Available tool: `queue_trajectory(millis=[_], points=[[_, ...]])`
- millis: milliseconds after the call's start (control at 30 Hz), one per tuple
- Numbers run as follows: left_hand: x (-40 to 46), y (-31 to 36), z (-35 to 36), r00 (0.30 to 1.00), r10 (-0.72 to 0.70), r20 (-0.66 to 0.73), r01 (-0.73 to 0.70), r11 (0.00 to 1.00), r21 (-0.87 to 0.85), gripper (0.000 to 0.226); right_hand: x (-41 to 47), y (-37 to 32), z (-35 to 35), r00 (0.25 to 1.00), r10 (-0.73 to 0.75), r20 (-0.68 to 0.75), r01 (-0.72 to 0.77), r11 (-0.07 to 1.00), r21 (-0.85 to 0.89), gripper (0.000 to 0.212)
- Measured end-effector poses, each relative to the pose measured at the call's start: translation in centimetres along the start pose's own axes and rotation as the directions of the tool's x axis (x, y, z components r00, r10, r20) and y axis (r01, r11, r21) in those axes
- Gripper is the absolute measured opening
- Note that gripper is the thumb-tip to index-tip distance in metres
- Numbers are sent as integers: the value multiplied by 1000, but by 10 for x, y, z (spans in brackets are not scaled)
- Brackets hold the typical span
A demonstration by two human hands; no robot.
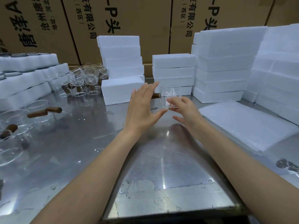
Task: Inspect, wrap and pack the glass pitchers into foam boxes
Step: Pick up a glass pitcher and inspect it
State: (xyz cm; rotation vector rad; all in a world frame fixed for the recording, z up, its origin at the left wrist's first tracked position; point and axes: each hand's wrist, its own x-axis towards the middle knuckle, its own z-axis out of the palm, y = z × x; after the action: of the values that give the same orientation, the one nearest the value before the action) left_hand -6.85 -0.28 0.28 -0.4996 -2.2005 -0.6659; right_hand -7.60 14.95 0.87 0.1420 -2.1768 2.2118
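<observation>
While held up over the steel table (161,159), pitcher (169,97) upright, wooden handle (156,95) sticking out left behind the left hand (142,107). Right hand (182,105) gripping the glass low on its near side, fingers curled at the base. Left hand open, fingers straight and spread, thumb tip at or just under the lower left edge; actual contact hard to tell. Probably the inspection step, wrapping and boxing not yet begun.

Risks from here, as judgement: a one-handed pinch low on smooth glass, so a slip or a tilt toward the handle side likely if the grip loosens. Hard steel below, so a drop would mean a chip or break. A turn for viewing could swing the handle into the left palm or toward the foam box (123,91) just behind.

Around: wrap sheets (247,125) lying flat to the right, near the right forearm and easy to reach. Foam stacks (223,65) along the back and right, cartons (129,21) behind them. More pitchers (80,80) crowded at back left, others (37,112) lying at the left edge beside filled foam trays (24,75). Left side crowded with glass, so a wide sweep of the left arm could knock something. Near table bare between the arms.
</observation>
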Motion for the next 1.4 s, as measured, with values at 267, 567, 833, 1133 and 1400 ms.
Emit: queue_trajectory(millis=[267, 567, 833, 1133, 1400], points=[[-1, -5, 2, 1000, 15, -27, -14, 1000, 25, 62, 0, -2, -2, 997, 20, 72, -22, 1000, 23, 20], [-1, -1, 2, 995, 76, -63, -66, 987, 144, 53, 1, 6, 5, 990, -137, -43, 122, 962, -243, 64], [0, 6, -1, 990, 10, -140, -27, 992, -120, 96, 2, 1, -3, 1000, 6, -23, -8, 998, -66, 34], [0, 0, 5, 990, -90, 111, 105, 984, -146, 79, 1, -2, -4, 992, 51, 114, -50, 999, -12, 26], [0, -2, 0, 997, -72, -30, 71, 996, -58, 63, 1, 3, -1, 994, 6, 107, 5, 995, -104, 66]])
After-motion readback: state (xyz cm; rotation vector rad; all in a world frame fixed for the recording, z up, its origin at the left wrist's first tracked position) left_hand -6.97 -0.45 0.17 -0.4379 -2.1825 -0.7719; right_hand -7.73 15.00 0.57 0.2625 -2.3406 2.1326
